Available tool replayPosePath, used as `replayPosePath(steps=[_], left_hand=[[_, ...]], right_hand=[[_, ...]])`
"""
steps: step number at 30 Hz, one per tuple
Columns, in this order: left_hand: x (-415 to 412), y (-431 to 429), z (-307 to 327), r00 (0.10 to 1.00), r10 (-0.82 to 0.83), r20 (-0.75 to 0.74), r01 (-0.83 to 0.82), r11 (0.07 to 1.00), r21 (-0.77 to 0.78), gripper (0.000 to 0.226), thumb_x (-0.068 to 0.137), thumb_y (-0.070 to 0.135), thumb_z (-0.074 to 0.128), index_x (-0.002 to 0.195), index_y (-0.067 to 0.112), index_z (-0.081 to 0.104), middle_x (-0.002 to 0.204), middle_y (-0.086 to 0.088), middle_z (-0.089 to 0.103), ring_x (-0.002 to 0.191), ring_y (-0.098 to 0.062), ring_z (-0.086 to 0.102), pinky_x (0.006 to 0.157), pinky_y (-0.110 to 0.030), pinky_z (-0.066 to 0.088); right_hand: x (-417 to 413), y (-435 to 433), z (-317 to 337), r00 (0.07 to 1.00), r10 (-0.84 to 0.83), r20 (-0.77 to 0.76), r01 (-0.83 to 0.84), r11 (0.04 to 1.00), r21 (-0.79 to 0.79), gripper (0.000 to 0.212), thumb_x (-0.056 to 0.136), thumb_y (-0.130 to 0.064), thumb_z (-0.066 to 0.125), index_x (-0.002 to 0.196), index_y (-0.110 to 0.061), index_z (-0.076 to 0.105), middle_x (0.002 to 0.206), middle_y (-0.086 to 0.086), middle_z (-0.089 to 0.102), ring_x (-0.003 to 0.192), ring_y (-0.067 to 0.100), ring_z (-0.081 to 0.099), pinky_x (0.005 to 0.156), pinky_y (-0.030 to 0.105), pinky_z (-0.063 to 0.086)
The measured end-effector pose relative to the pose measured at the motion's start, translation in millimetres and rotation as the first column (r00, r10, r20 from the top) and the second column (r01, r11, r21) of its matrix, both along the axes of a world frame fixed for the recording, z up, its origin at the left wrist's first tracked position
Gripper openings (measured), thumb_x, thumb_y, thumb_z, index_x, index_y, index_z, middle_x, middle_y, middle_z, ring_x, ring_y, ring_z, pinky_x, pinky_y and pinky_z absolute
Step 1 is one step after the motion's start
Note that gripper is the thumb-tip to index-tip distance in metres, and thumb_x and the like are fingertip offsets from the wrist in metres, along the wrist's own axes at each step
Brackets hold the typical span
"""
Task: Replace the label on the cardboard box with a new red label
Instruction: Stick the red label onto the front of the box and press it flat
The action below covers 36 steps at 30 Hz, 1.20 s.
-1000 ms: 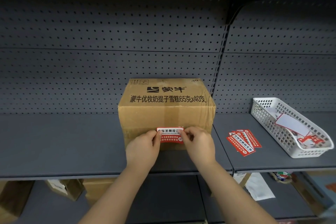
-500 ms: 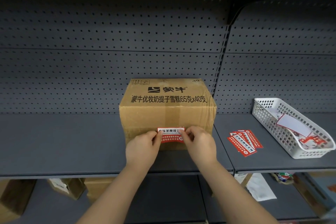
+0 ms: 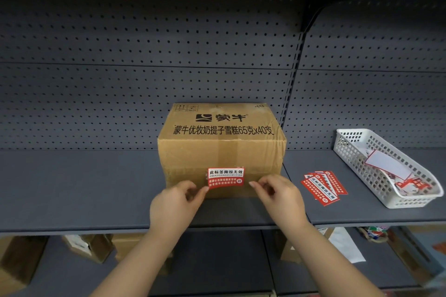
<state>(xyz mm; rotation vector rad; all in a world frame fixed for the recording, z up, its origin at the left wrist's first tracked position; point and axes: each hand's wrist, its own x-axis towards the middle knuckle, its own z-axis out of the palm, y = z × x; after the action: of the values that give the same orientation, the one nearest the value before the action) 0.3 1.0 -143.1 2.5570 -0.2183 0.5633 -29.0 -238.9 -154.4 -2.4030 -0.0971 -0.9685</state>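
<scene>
The brown taped cardboard box with black printed lettering is sitting on the dark grey metal shelf, its front face turned toward the person, likely so the label is within easy reach of both hands. The small rectangular red-and-white label is lying flat and level, low on the box's front face, near its bottom edge. The left hand is hovering just left of the label, fingertips pinched loosely and apparently touching its lower left corner; whether it is actually gripping that corner I cannot tell. The right hand is curled just right of the label, apart from it and grasping nothing. To the right of the box, a fanned stack of spare red labels is lying beside a white perforated plastic basket.
</scene>
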Motion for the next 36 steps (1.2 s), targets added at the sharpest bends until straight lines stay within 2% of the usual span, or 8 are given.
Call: replayPosePath(steps=[3, 6, 8, 10, 15, 23, 28, 36], left_hand=[[-6.2, 15.9, -12.1, 0.971, -0.150, 0.185, 0.149, 0.989, 0.022, 0.026, 0.079, 0.049, 0.065, 0.086, 0.024, 0.071, 0.078, 0.011, 0.071, 0.072, -0.010, 0.065, 0.057, -0.024, 0.053], [-8.0, 25.6, -21.1, 0.887, -0.365, 0.283, 0.316, 0.926, 0.206, 0.033, 0.086, 0.043, 0.054, 0.105, 0.021, 0.070, 0.107, 0.005, 0.069, 0.103, -0.011, 0.058, 0.082, -0.029, 0.053], [-5.3, 27.8, -23.6, 0.835, -0.470, 0.287, 0.362, 0.861, 0.356, 0.041, 0.090, 0.038, 0.051, 0.124, 0.018, 0.062, 0.134, 0.000, 0.059, 0.128, -0.016, 0.047, 0.105, -0.035, 0.040], [0.2, 25.0, -20.4, 0.803, -0.543, 0.244, 0.370, 0.776, 0.511, 0.053, 0.092, 0.037, 0.048, 0.141, 0.016, 0.044, 0.151, -0.002, 0.039, 0.142, -0.021, 0.031, 0.115, -0.041, 0.023], [17.5, 7.8, -15.9, 0.835, -0.519, 0.183, 0.262, 0.668, 0.696, 0.070, 0.093, 0.046, 0.036, 0.150, 0.010, 0.019, 0.160, -0.007, 0.014, 0.146, -0.025, 0.010, 0.117, -0.051, 0.008], [31.8, 4.9, -20.6, 0.868, -0.444, 0.224, 0.122, 0.627, 0.770, 0.065, 0.094, 0.045, 0.029, 0.150, 0.015, 0.019, 0.158, -0.002, 0.014, 0.146, -0.019, -0.003, 0.116, -0.054, -0.010], [34.6, 23.7, -22.4, 0.891, -0.365, 0.269, 0.048, 0.667, 0.744, 0.064, 0.095, 0.045, 0.029, 0.151, 0.017, 0.019, 0.158, 0.000, 0.015, 0.147, -0.016, -0.013, 0.115, -0.056, -0.012], [25.8, 9.5, -30.6, 0.845, -0.461, 0.269, 0.108, 0.641, 0.760, 0.064, 0.096, 0.046, 0.028, 0.151, 0.016, 0.016, 0.161, -0.001, 0.007, 0.148, -0.019, -0.007, 0.116, -0.057, -0.009]], right_hand=[[-8.3, -11.2, -3.9, 0.998, 0.059, 0.037, -0.056, 0.994, -0.089, 0.017, 0.082, -0.032, 0.067, 0.079, -0.016, 0.066, 0.076, -0.004, 0.063, 0.073, 0.013, 0.055, 0.061, 0.031, 0.049], [-11.5, -16.0, -8.0, 0.982, 0.178, 0.062, -0.151, 0.940, -0.305, 0.021, 0.084, -0.026, 0.066, 0.101, -0.015, 0.066, 0.102, 0.001, 0.068, 0.099, 0.019, 0.058, 0.080, 0.035, 0.051], [-11.9, -12.5, -9.4, 0.970, 0.237, 0.044, -0.188, 0.858, -0.478, 0.032, 0.087, -0.025, 0.061, 0.118, -0.017, 0.062, 0.125, 0.001, 0.063, 0.122, 0.022, 0.051, 0.096, 0.038, 0.045], [-9.3, -6.7, -8.8, 0.969, 0.248, 0.006, -0.187, 0.748, -0.636, 0.044, 0.090, -0.025, 0.055, 0.133, -0.018, 0.051, 0.144, -0.001, 0.049, 0.137, 0.023, 0.037, 0.109, 0.039, 0.032], [4.5, 8.4, -2.7, 0.995, 0.068, -0.076, -0.101, 0.596, -0.796, 0.066, 0.091, -0.034, 0.046, 0.149, -0.016, 0.021, 0.158, 0.000, 0.018, 0.145, 0.027, 0.011, 0.114, 0.051, 0.016], [12.2, 1.7, 0.0, 0.995, -0.093, -0.035, 0.019, 0.525, -0.851, 0.064, 0.093, -0.042, 0.039, 0.150, -0.021, 0.019, 0.158, -0.005, 0.015, 0.145, 0.026, 0.009, 0.114, 0.057, 0.014], [7.9, -22.4, 1.2, 0.974, -0.212, -0.075, 0.060, 0.568, -0.821, 0.066, 0.094, -0.043, 0.039, 0.151, -0.021, 0.013, 0.158, -0.005, 0.015, 0.146, 0.024, 0.005, 0.116, 0.057, 0.008], [4.3, -9.1, -4.8, 0.992, -0.054, -0.110, -0.063, 0.541, -0.839, 0.065, 0.093, -0.038, 0.039, 0.150, -0.018, 0.015, 0.158, -0.001, 0.016, 0.145, 0.027, 0.011, 0.114, 0.054, 0.015]])
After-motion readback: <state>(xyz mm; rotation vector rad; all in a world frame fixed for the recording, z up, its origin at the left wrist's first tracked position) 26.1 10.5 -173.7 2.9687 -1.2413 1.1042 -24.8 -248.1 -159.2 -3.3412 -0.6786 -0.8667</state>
